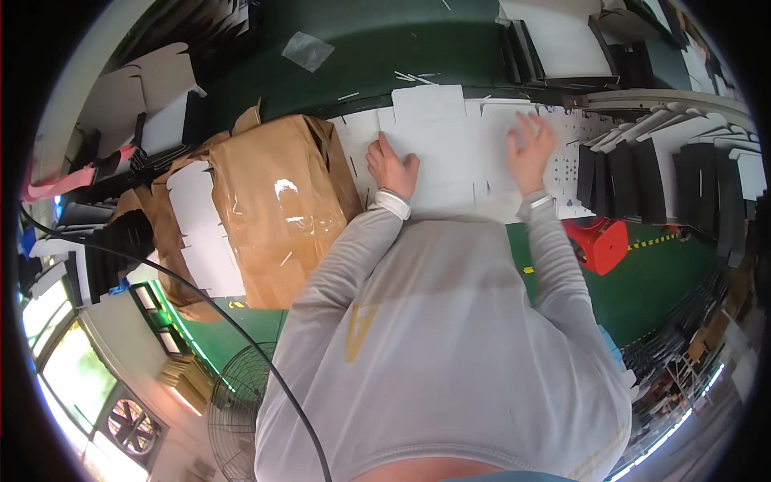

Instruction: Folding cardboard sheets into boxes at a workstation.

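Note:
A flat white die-cut cardboard sheet (446, 153) lies before me, with a tab at its far edge and fold lines across it. My left hand (392, 170) rests at the sheet's left part, index finger stretched forward and thumb apart, holding nothing that I can see. Over the right part, my right hand (531, 151) is slightly blurred, its fingers spread and bent above the white surface. Left of the sheet sits a large brown paper-wrapped bundle (269, 201) with clear tape on it; another white cardboard blank (201, 229) shows at its left side.
Folded black and white boxes (666, 173) stand in a row at the right. More open boxes (562, 48) are at the back right and back left. A red stool (601, 243) is below the table's right side. A clear plastic bag (307, 51) and paper scraps lie beyond.

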`<state>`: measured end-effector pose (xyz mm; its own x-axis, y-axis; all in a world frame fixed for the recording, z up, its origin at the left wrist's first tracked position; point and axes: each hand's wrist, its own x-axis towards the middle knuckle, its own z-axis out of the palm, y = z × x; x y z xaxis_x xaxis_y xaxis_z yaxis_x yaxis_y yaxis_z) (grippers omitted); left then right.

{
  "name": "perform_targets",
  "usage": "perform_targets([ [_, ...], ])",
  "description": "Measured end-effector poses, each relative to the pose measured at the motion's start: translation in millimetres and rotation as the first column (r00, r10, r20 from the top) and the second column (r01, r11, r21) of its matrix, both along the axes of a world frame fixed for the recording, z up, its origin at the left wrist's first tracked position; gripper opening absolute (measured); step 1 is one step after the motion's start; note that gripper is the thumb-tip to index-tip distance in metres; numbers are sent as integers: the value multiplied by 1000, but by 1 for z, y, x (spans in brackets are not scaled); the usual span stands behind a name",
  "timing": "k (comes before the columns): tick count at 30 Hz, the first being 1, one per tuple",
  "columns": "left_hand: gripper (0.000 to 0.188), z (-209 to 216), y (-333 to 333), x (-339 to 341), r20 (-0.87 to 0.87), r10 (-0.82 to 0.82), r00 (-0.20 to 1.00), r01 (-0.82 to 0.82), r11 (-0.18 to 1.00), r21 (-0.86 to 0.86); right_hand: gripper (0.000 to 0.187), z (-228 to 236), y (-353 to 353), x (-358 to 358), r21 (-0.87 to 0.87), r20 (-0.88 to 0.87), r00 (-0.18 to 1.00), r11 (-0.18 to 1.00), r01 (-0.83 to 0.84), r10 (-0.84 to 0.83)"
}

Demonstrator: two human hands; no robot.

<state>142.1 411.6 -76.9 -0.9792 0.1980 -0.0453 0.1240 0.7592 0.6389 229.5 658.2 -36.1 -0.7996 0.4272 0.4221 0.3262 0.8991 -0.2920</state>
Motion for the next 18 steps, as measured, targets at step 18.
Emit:
perform_targets([
  [18,54,-31,-24,-9,-46,-2,999,11,978,206,35,116,69,-71,312,-395,917,946,85,48],
])
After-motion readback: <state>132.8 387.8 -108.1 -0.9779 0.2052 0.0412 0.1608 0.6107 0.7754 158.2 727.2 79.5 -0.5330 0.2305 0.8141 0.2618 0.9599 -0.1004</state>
